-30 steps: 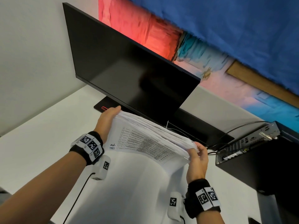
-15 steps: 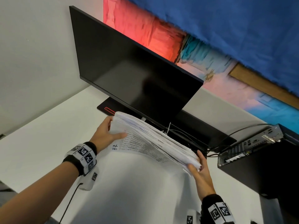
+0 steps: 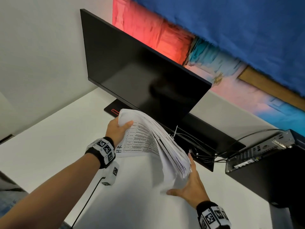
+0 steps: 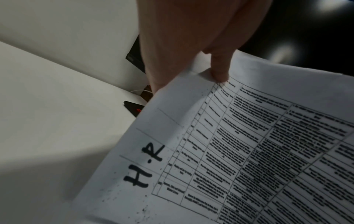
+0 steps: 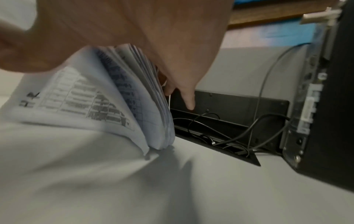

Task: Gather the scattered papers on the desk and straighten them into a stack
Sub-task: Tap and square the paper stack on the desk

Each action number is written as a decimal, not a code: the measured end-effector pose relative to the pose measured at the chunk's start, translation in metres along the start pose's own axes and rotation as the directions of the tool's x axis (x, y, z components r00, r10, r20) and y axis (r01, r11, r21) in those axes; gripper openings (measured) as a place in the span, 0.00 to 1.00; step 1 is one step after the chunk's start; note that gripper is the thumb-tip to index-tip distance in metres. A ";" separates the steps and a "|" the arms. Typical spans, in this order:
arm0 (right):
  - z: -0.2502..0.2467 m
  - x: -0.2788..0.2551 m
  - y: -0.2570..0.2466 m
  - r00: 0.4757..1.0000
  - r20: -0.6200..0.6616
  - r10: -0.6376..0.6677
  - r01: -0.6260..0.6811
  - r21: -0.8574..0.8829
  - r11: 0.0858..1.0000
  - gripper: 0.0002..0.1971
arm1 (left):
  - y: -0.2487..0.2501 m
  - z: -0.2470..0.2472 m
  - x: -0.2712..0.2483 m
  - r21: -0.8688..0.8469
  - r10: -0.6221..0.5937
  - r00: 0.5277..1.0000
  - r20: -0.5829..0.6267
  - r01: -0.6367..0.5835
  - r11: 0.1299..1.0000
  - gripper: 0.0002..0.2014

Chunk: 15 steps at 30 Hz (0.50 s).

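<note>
A thick stack of printed papers, its top sheet a table marked "H.R", stands bowed and steeply tilted on the white desk. My left hand grips its raised upper left corner, thumb pressed on the top sheet. My right hand lies low at the stack's lower right end, fingers straight along the back and thumb spread wide in front. In the right wrist view the sheets fan apart, their lower corner touching the desk.
A black monitor stands just behind the stack. A black cable tray with loose cables sits close behind my right hand. A small black computer rests on a dark box at the right. The desk's near edge is at the lower left.
The stack has tipped from nearly level to steep, its right end dropping to the desk. My right hand has slid down and flattened out. My left thumb has come over the top sheet.
</note>
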State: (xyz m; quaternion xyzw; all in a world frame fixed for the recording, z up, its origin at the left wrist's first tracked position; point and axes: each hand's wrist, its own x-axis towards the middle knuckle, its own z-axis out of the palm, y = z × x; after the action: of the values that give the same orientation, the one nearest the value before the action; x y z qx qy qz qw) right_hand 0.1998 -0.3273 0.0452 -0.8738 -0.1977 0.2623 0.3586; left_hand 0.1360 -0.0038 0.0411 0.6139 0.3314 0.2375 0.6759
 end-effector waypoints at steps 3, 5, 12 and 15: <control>0.002 0.010 0.005 0.992 -0.128 -0.023 0.007 -0.123 0.992 0.70 | 0.004 0.001 -0.001 0.020 0.019 1.000 0.015 -0.020 1.000 0.09; 0.002 0.017 0.009 0.963 -0.261 -0.058 0.062 0.008 0.998 0.51 | 0.008 0.000 -0.002 0.042 0.045 0.997 0.065 -0.047 0.998 0.08; -0.012 0.025 -0.016 0.908 -0.417 0.042 0.171 0.459 0.872 0.19 | 0.016 -0.013 -0.005 -0.004 0.102 0.984 0.147 -0.102 0.995 0.14; -0.009 0.024 -0.023 0.896 -0.431 0.110 0.193 0.599 0.777 0.18 | 0.015 -0.008 -0.011 -0.100 0.116 0.989 0.089 -0.107 0.989 0.17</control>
State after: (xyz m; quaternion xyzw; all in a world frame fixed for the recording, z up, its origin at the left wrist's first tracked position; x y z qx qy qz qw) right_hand 0.2206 -0.3045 0.0599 -0.7352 -0.0317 0.0990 0.6698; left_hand 0.1244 -0.0041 0.0571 0.6091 0.2524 0.2612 0.7050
